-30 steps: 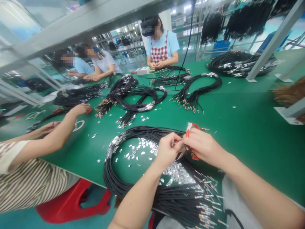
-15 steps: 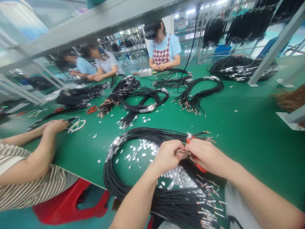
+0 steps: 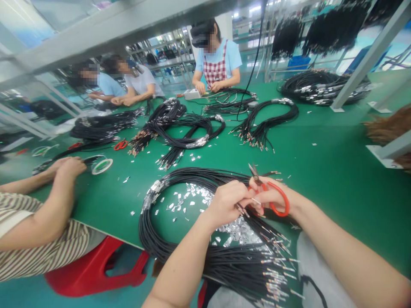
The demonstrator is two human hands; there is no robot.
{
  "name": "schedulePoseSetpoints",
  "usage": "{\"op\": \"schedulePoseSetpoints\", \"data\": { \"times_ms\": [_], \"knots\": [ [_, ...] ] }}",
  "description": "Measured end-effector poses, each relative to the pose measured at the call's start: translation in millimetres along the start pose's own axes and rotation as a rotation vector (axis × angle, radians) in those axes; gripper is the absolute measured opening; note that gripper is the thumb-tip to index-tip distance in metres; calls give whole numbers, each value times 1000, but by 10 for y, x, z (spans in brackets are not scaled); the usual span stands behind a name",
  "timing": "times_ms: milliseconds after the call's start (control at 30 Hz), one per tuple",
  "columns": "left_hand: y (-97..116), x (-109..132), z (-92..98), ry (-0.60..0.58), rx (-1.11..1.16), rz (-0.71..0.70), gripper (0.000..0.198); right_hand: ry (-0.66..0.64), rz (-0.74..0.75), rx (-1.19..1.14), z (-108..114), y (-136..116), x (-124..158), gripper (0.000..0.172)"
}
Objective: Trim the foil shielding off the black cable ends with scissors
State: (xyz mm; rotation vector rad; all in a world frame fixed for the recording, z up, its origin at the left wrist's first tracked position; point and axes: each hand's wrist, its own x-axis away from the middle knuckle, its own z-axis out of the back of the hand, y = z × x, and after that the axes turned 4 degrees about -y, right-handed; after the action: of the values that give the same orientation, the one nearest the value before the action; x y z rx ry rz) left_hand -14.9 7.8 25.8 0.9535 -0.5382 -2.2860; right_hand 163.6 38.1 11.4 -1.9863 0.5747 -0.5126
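My left hand point(image 3: 228, 202) is closed around the ends of a few black cables, whose stripped tips stick out by its fingers. My right hand point(image 3: 265, 197) holds red-handled scissors point(image 3: 280, 201), their blades pointing up and away from me. Its fingertips meet the cable tips at my left hand. Below and around both hands lies a big looped bundle of black cables point(image 3: 146, 226), bound with silvery foil at the upper left. Its loose ends with shiny tips point(image 3: 276, 278) fan out at the lower right. Foil scraps point(image 3: 239, 233) are heaped inside the loop.
More cable bundles point(image 3: 272, 111) lie across the green table point(image 3: 334, 184). At left, a co-worker's hands point(image 3: 72, 167) are beside a white tape roll point(image 3: 102, 167). Another pair of red scissors point(image 3: 120, 145) lies farther back. Metal posts point(image 3: 369, 55) stand at right; a red stool point(image 3: 90, 269) is lower left.
My right hand has turned over, so the scissors, mostly hidden before, now show with blades upward. My left hand stays at the cable ends. The view has shifted slightly.
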Motion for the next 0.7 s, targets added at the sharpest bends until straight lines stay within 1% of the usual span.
{"op": "schedulePoseSetpoints", "data": {
  "times_ms": [67,133,167,200,267,333,367,433,467,500,533,567,633,667,700],
  "knots": [
    [16,3,-10,59,-22,62,15,9,31,-138,-5,58,-50,38],
    [21,10,-26,147,-23,162,16,94,86,-170,-56,71,-78,36],
    [19,13,-33,175,-8,224,16,151,119,-135,-89,63,-83,35],
    [17,15,-39,187,16,290,16,214,165,-64,-121,50,-81,33],
    [13,17,-42,163,73,411,17,357,316,162,-171,21,-64,31],
    [15,17,-43,131,103,489,17,470,493,445,-194,2,-37,28],
    [18,16,-44,121,103,511,17,497,563,582,-199,-2,-23,26],
    [24,14,-49,105,87,534,16,502,613,806,-208,-10,3,21],
    [27,13,-51,95,74,537,15,502,598,873,-214,-17,11,20],
    [31,12,-51,79,62,531,14,506,569,889,-219,-27,15,19],
    [35,11,-47,60,59,514,13,512,530,845,-220,-40,14,20],
    [40,9,-38,38,72,485,13,520,486,743,-216,-54,8,21],
    [51,3,-6,-13,154,428,14,540,420,426,-185,-79,-16,27],
    [55,1,12,-24,216,419,15,557,406,264,-164,-86,-31,30],
    [57,-2,29,-7,287,426,15,584,402,132,-146,-87,-48,33]
  ]
}}
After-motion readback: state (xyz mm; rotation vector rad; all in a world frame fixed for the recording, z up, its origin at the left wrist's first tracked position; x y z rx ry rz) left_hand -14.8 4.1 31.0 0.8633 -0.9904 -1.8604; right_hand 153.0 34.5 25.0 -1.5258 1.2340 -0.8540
